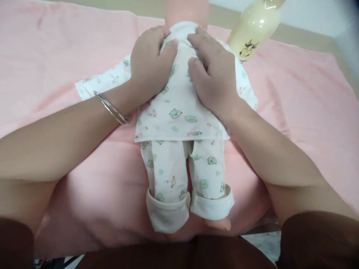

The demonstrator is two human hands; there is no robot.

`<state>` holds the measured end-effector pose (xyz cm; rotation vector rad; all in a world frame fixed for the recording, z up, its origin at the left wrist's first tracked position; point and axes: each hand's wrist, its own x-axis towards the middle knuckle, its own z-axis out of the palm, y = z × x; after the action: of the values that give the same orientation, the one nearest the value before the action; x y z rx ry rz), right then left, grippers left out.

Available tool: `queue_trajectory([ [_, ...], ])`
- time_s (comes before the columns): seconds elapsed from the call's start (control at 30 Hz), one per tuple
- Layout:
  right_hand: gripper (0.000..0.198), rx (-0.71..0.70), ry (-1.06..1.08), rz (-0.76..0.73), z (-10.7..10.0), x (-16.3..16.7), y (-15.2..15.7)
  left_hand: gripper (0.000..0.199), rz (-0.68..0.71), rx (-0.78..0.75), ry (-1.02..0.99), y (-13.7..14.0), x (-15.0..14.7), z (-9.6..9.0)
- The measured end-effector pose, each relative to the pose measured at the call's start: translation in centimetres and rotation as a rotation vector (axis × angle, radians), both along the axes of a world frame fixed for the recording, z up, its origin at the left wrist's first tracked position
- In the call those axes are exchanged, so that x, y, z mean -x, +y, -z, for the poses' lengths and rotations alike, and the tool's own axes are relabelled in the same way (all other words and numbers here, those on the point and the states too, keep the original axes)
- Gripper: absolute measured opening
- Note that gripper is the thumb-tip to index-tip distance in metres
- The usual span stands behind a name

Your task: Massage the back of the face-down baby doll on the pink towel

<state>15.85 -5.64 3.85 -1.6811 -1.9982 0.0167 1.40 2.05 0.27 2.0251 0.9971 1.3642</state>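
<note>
A baby doll in a white shirt (179, 97) printed with green bears lies stretched out in front of me, its smooth head (187, 11) cut off by the top edge. My left hand (153, 61) rests on the shirt near the doll's left-side shoulder, thumb apart from the fingers. On the opposite shoulder lies my right hand (214, 69), fingers spread over the cloth. Some fingertips are hidden. Matching printed trousers (171, 172) cover the legs, with thick turned-up cuffs. One foot (217, 224) shows below the right cuff.
Beneath the doll is a pink blanket (106, 149) spread over the table. A pale yellow bottle (256, 22) with a cow picture stands at the back right, close to the doll's sleeve. A silver bangle (110, 108) circles my left wrist.
</note>
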Motion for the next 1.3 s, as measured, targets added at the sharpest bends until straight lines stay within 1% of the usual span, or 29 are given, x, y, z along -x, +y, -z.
queue_trajectory([
  [0.1,0.050,0.003,0.019,0.036,0.0,0.0,-0.1,0.021,-0.074,-0.014,0.083,0.0,-0.1,0.0],
  [0.33,0.050,0.013,0.003,0.058,0.0,0.1,0.0,0.021,-0.060,-0.055,0.043,0.6,-0.1,0.5],
  [0.43,0.051,0.004,0.005,0.054,0.0,0.1,-0.1,0.020,-0.034,-0.073,0.015,0.9,0.0,0.8],
  [0.53,0.051,-0.006,0.007,0.044,0.0,0.0,-0.1,0.021,-0.039,-0.055,0.049,0.8,0.1,0.6],
  [0.7,0.049,-0.027,0.015,0.009,0.0,0.0,-0.4,0.019,-0.088,-0.017,0.110,-0.2,-0.1,-0.2],
  [1.0,0.049,-0.006,0.038,0.033,0.1,0.1,-0.3,0.018,-0.104,-0.010,0.136,-0.8,-0.1,-0.6],
  [1.17,0.056,0.021,0.035,0.010,0.2,0.0,-0.1,0.014,-0.113,-0.011,0.156,-0.9,-0.1,-0.6],
  [1.3,0.053,-0.031,0.072,-0.007,0.8,-0.4,0.2,0.012,-0.101,0.004,0.138,-0.8,0.2,-0.5],
])
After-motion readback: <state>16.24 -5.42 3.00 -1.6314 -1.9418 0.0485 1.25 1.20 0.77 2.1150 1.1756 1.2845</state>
